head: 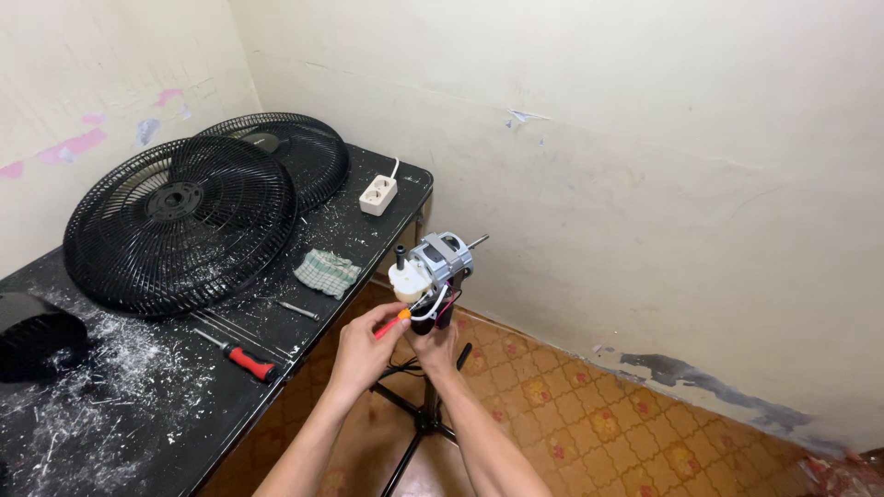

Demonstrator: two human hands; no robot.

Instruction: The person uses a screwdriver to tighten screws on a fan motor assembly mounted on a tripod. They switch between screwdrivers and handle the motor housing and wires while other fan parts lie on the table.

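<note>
A bare fan motor (440, 260) with a grey metal frame, a white housing (408, 280) and a short shaft (477, 241) sits on top of a black stand (426, 416) beside the table. My right hand (438, 347) grips the black neck just under the motor. My left hand (362, 350) holds a small screwdriver with a red and orange handle (393, 324), its tip at the underside of the motor next to white and red wires.
A black table (184, 414) strewn with white shavings stands on the left. It carries two black fan grilles (180, 221) (296, 152), a white power socket (378, 194), a checked cloth (327, 272), a red-handled screwdriver (243, 358) and a black cover (32, 336). Walls close in behind and to the right.
</note>
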